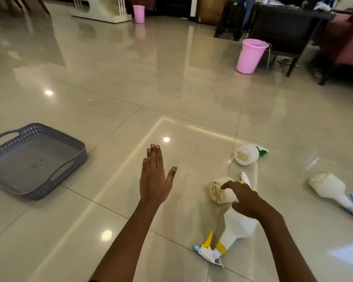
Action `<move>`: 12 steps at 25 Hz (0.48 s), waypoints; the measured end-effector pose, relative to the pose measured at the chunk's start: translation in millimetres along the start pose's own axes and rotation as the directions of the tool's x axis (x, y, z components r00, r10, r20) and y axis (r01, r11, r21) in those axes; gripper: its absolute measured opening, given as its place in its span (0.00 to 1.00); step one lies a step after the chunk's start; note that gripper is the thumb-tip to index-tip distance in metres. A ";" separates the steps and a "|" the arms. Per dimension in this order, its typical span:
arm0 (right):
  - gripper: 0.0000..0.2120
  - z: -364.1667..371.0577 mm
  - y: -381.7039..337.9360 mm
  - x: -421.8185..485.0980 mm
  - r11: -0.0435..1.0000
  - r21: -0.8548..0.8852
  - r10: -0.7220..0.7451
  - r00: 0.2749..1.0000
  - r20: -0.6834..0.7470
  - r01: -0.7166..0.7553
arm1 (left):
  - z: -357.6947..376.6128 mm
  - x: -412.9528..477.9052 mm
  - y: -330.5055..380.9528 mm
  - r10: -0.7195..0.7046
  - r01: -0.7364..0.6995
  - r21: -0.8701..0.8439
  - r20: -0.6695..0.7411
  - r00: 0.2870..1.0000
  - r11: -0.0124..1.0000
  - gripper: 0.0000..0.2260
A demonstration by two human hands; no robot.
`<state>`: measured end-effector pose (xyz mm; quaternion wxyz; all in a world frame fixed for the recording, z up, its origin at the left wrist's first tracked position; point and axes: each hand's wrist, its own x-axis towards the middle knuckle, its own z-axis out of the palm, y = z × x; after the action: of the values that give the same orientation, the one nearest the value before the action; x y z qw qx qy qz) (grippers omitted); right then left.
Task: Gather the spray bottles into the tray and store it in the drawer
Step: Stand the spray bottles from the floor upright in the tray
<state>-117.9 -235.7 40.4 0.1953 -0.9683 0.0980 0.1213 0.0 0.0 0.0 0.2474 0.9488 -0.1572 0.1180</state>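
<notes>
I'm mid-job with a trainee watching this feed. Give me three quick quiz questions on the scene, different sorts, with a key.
1. True or false: the grey tray already holds a spray bottle.
2. How many spray bottles lie on the floor? A) two B) four C) six
3. Fill in: the right hand is reaching down over the bottle whose trigger is ____.

Key:
1. False; the tray is empty, and the left hand hovers open, holding nothing.
2. B: the green-trigger bottle, the middle bottle, the yellow-trigger bottle and the pink-trigger bottle.
3. Yellow.
</notes>
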 end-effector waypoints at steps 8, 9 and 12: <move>0.53 63.5 50.5 -36.9 0.825 -0.552 -0.148 0.989 0.002 0.124 | -10.9 3.3 -81.1 -0.230 0.224 0.163 0.018 0.973 0.961 0.34; 0.52 78.1 57.9 -26.5 0.848 -0.518 -0.153 0.988 -0.039 0.110 | -16.6 5.6 -100.8 -0.283 0.274 0.205 0.014 0.959 0.940 0.34; 0.20 103.6 52.3 -22.6 0.800 -0.590 -0.139 0.990 -0.008 0.108 | -32.1 8.8 -153.5 -0.403 0.386 0.293 -0.002 0.915 0.875 0.35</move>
<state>-172.2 -238.2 -64.6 -0.1090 -0.9882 -0.0026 0.1079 58.3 141.3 -36.4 0.1211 0.9896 0.0509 0.0587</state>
